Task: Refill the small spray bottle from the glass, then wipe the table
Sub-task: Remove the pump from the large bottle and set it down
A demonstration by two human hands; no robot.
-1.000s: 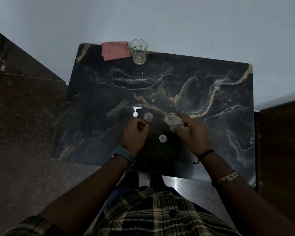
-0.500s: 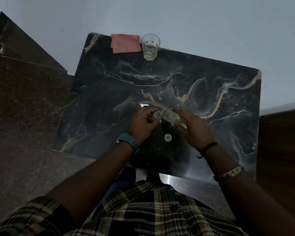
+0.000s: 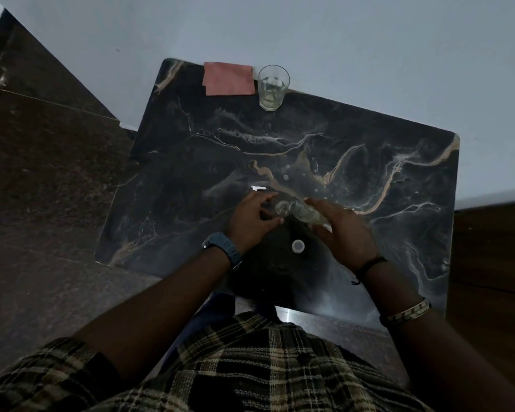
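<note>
My left hand point(image 3: 250, 221) is curled around a small open clear spray bottle point(image 3: 281, 208) standing at the middle of the dark marble table point(image 3: 191, 173). My right hand point(image 3: 345, 233) holds a second clear bottle point(image 3: 308, 215) tilted leftward, its mouth touching the small bottle's opening. The white pump head point(image 3: 257, 188) lies on the table just behind my left hand. A drinking glass point(image 3: 272, 87) with a little liquid stands at the far edge, with a folded pink cloth point(image 3: 229, 78) to its left.
A small white round cap point(image 3: 298, 246) lies on the table between my wrists. Several droplets point(image 3: 286, 173) dot the marble beyond my hands. A pale wall runs behind the table, dark stone floor lies at the left, and a dark wooden surface point(image 3: 494, 248) is at the right.
My left hand moved from beside the small bottle to around it. My right hand brought its bottle left and tipped it to the small bottle's mouth. The pump head now lies flat.
</note>
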